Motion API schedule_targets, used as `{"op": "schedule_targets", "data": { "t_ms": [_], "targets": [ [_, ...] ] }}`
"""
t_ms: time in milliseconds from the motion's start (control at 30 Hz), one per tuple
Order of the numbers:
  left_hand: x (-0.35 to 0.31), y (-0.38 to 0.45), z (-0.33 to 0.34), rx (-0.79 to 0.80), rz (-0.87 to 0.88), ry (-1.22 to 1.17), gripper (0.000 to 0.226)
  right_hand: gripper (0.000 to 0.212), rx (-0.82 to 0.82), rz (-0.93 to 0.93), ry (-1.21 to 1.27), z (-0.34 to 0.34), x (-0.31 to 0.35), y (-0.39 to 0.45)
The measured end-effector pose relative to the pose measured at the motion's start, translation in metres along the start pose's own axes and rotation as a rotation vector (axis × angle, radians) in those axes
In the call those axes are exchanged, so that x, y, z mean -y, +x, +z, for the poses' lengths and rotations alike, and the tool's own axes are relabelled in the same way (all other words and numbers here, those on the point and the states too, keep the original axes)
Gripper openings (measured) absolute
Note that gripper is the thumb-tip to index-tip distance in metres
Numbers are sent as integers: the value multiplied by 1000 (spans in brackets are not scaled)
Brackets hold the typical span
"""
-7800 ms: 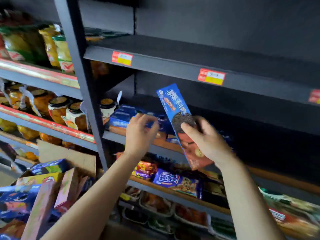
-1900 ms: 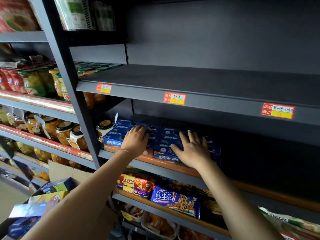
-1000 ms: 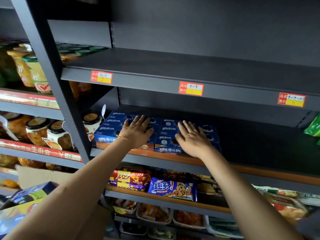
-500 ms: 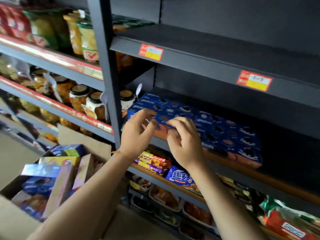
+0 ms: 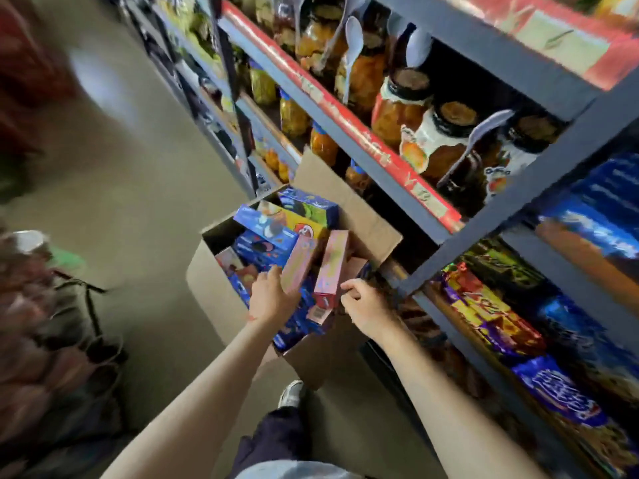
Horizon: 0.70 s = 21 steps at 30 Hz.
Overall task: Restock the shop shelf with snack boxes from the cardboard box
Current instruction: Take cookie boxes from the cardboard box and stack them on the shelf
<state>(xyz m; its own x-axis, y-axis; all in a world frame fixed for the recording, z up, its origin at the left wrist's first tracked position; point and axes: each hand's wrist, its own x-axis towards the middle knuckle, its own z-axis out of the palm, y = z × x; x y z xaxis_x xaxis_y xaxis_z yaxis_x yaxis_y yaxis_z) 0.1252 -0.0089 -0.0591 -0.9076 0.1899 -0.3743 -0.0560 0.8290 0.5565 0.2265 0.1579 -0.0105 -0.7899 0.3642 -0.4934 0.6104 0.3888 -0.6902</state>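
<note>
The open cardboard box (image 5: 207, 281) stands on the floor against the shelf, holding several snack boxes. Blue boxes (image 5: 266, 233) lie on top, a yellow one (image 5: 294, 221) behind them, and two pink boxes (image 5: 332, 264) stand on end. My left hand (image 5: 273, 295) reaches into the box with fingers stretched out, touching the left pink box (image 5: 299, 262). My right hand (image 5: 363, 302) hovers at the box's right side with loosely curled fingers, just beside the right pink box, holding nothing. The stocked blue boxes (image 5: 601, 209) lie on the shop shelf at the far right.
Jars with plastic spoons (image 5: 415, 108) fill the shelves above the box. Snack packets (image 5: 491, 312) crowd the lower shelves on the right. A dark shelf upright (image 5: 511, 209) runs diagonally. My shoe (image 5: 292, 392) stands by the box. Blurred goods (image 5: 34, 305) sit on the left.
Both hands have left the blue boxes on the shelf and dropped to the cardboard box. My view has swung down and left to the floor.
</note>
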Motion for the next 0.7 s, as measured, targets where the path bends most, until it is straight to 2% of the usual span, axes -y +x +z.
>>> {"op": "schedule_targets", "data": {
  "t_ms": [100, 167, 267, 333, 400, 500, 567, 633, 700],
  "targets": [
    [16, 26, 8, 88, -66, 4, 71, 32, -23, 75, -40, 31, 6, 25],
    [20, 39, 14, 156, -54, 18, 73, 38, -63, 122, -62, 41, 8, 35],
    [25, 55, 18, 226, -59, 70, 76, 33, -141, 147, -79, 44, 12, 43],
    [28, 61, 16, 254, -57, 124, 68, 29, -186, 149, -64, 42, 15, 45],
    [27, 60, 7, 255, -31, 110, 48, 27, -211, 141, -54, 39, 21, 43],
    [20, 50, -13, 260, -28, -172, 31, 21, -214, 108, 45, 30, 33, 36],
    [11, 38, -27, 346, -66, -522, 44, 14, -192, 59, 137, 22, 44, 28],
    [-7, 19, -40, 513, -43, -862, 56, 15, -151, -10, 235, 14, 57, 15],
    [-35, -3, -55, 614, 51, -1031, 56, 21, -127, -85, 341, 0, 72, -6]
  ]
}}
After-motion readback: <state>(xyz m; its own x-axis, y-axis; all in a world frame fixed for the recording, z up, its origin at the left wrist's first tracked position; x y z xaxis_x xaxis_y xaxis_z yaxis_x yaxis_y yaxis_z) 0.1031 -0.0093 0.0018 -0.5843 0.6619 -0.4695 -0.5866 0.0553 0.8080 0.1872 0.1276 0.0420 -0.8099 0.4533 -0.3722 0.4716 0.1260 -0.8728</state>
